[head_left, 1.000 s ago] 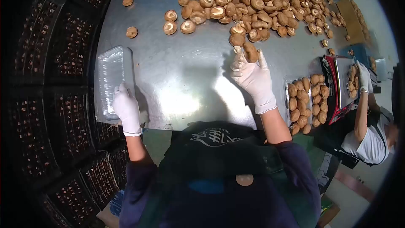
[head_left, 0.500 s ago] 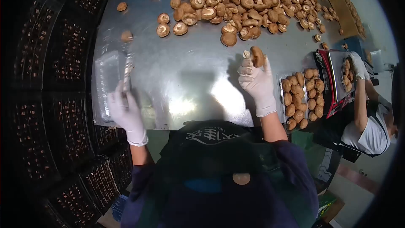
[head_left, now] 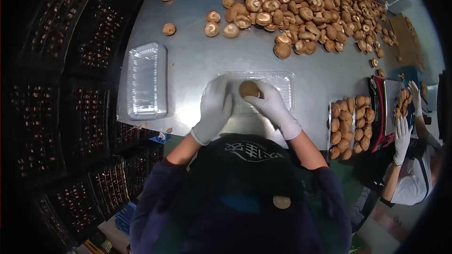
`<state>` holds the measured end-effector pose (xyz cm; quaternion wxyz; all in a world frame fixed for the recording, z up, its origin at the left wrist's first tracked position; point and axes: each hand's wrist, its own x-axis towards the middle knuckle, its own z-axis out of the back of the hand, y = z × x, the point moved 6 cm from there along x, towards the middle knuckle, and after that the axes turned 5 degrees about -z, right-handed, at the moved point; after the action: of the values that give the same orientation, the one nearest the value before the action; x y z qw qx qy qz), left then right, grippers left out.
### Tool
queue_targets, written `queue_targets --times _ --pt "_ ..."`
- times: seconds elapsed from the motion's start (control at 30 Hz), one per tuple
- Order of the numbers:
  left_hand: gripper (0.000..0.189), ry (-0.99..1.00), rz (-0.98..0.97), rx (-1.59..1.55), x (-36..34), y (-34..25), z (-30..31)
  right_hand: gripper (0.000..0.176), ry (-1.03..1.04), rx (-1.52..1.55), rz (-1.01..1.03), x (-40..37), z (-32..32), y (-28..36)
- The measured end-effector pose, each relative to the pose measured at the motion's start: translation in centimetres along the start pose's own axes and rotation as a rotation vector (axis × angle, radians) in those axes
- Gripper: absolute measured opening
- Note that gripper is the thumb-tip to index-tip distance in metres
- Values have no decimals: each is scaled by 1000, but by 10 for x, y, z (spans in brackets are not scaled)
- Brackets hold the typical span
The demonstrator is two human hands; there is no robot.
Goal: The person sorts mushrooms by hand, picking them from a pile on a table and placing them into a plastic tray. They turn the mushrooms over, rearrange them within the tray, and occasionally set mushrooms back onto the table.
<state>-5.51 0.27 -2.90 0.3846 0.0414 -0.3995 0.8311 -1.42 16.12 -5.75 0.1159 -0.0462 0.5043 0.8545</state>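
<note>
Both hands moved together: right hand [head_left: 270,106] sets mushroom [head_left: 248,88] into tray [head_left: 282,84].

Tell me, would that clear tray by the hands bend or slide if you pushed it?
Probably both. The clear tray looks thin and see-through, so it likely flexes and weighs little. On the shiny metal table it would probably slide easily.

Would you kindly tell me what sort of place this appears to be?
Probably a mushroom packing room: a steel table heaped with loose mushrooms, stacked clear trays, the right hand holding one mushroom over an open tray, and a co-worker at a scale.
</note>
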Motion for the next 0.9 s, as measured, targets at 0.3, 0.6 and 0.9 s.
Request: queue_targets --times 0.3,0.6,0.9 --pt "47 -101 155 -48 31 58 11 52 -188 -241 30 19 29 24" --pt "44 -215 169 64 180 167 -13 51 -526 -726 120 67 116 -14" --pt "27 -402 381 -537 146 155 -22 38 -530 -560 326 73 100 20"
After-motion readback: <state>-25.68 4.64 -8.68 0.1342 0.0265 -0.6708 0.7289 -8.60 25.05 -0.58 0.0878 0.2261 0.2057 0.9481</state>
